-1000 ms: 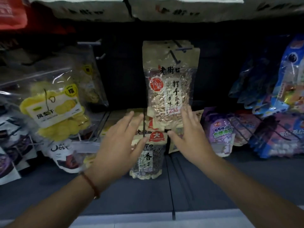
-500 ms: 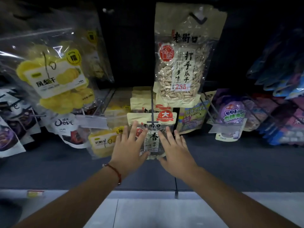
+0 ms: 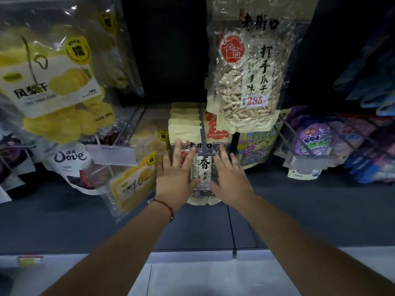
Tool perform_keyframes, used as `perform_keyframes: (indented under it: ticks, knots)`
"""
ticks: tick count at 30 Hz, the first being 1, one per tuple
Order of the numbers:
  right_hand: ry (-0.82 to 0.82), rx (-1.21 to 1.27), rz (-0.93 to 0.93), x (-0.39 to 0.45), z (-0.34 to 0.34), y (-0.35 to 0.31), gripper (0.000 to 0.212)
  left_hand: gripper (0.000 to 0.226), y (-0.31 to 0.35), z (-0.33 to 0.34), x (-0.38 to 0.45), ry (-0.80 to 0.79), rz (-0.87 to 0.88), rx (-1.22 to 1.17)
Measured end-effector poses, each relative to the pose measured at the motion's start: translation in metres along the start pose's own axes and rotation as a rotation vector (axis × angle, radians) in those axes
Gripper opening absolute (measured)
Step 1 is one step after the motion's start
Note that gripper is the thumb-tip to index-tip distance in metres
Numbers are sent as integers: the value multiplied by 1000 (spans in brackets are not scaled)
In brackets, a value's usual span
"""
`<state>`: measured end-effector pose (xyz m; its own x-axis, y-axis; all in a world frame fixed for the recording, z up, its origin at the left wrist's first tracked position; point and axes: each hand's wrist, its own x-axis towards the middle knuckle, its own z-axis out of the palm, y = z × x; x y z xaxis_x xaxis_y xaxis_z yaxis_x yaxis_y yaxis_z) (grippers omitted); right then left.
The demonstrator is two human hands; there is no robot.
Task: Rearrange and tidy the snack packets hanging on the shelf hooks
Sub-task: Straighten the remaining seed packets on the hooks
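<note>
Item: seed packet (image 3: pixel 203 174), front of a stack on the lower hook (image 3: pixel 204 135), frame centre; dark seeds show through its window.

Step in hand (judged): squaring the front packet against the stack behind it. To do it well: press evenly on both side edges so the packet turns flat to the front; keep its hang hole seated on the hook; slide along the hook's line, not across it, or the hole may tear; stop short of the hook's end bar. The film looks slick and crinkly, so flat contact should serve better than a pinch.

Left hand (image 3: pixel 176 178): at 9 o'clock of the packet, fingers straight and spread, lying on its left half; nothing gripped. Red cord at the wrist.

Right hand (image 3: pixel 229 178): at 3 o'clock of the packet, fingers straight and slightly spread, touching its right edge; nothing gripped.

Arms: both reach forward from 6 o'clock, converging on the packet.

Neighbours: pale seed bag (image 3: pixel 248 77) at 1 o'clock, hanging above; yellow fruit bag (image 3: pixel 53 82) at 10 o'clock.
</note>
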<state>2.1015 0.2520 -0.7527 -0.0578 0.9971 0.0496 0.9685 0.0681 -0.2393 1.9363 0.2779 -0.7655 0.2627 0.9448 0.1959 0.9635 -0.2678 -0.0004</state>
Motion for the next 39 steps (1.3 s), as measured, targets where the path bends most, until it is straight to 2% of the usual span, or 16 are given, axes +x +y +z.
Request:
perform_keyframes:
  ticks: [4, 7, 10, 14, 16, 21, 24, 27, 31, 34, 36, 39]
  knots:
    - [130, 199, -8, 2, 9, 2, 84, 91, -4, 11, 3, 117, 2, -69]
    - [239, 360, 5, -1, 20, -5, 99, 104, -6, 19, 5, 173, -9, -135]
    - [341, 584, 184, 2, 26, -13, 110, 104, -11, 24, 6, 207, -22, -161]
    - [242, 714, 242, 8, 30, -20, 105, 92, -6, 26, 3, 145, -12, -251]
    - [243, 686, 256, 9, 31, -20, 103, 87, -1, 29, 2, 111, 17, -265]
    - [227, 654, 237, 4, 27, -14, 107, 93, -3, 23, -3, -7, 61, -278]
    - [175, 658, 215, 0, 19, -10, 105, 81, -8, 12, -18, -21, 140, -270]
    - [86, 552, 201, -11, 9, -10, 98, 66, -15, 0, -41, 32, 184, -217]
    - [71, 334, 9, -38, 7, -25, 92, 52, -39, -18, -76, 155, 267, -134]
    - [-45, 163, -148, -64, 9, -49, 88, 47, -72, -31, -97, 167, 307, -53]
    - [-98, 97, -244, -76, 8, -68, 85, 50, -96, -36, -106, 177, 255, 24]
    - [-115, 52, -320, -75, 8, -95, 83, 70, -116, -42, -114, 162, 100, 118]
